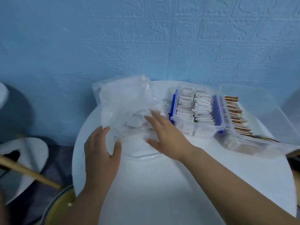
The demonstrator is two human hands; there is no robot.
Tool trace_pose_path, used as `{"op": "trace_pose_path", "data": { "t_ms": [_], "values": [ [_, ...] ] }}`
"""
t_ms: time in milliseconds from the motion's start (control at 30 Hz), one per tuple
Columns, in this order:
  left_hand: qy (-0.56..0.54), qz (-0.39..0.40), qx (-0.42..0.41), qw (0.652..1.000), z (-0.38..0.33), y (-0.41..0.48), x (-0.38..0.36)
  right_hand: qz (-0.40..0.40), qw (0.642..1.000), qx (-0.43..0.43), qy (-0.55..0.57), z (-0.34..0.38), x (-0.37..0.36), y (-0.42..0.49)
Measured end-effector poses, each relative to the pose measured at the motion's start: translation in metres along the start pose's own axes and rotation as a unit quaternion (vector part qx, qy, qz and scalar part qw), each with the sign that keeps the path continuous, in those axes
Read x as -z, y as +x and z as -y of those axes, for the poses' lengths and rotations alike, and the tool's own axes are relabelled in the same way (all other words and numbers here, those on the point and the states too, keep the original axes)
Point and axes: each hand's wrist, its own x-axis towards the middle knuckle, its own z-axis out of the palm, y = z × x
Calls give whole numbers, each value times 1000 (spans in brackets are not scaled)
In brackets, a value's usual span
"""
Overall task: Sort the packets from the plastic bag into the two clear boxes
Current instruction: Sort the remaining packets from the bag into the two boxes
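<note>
Your left hand point(102, 148) lies wide, fingers relaxed, against the near-left edge of the crumpled clear plastic bag point(123, 101) on the round white desk point(162, 184). Your right hand point(164, 135) is flat and splayed on the bag. Just right of it is a blue-latched clear box point(203, 128) of white packets point(194, 108). Beyond that is a second clear box point(235, 142) of brown-edged packets point(235, 112).

A plastic bag point(126, 108) was touched by both hands on a round white table point(162, 189).
At mid-frame the left hand point(102, 151) and right hand point(165, 135) were laid on the bag with fingers spread. At the right, white packets point(194, 109) were stacked in a blue-latched clear box point(199, 129), and brown-edged packets point(235, 114) in a second clear box point(263, 111) beside it.
</note>
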Motion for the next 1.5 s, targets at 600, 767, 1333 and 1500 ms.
{"op": "trace_pose_path", "data": {
  "t_ms": [600, 767, 1333, 1500],
  "values": [
    [-129, 99, 183, 970, -11, 12, 23, -162, 966, -93, 177, 15, 25, -41],
    [-215, 127, 193, 949, -19, 39, 11, -91, 967, -147, 188, 16, 24, -11],
    [-337, 124, 51, 932, -26, 24, 44, -148, 861, -199, 444, 31, 30, -32],
    [-175, 188, 168, 952, -19, 22, 53, -190, 887, -123, 403, 35, 58, -33]
  ]
}}
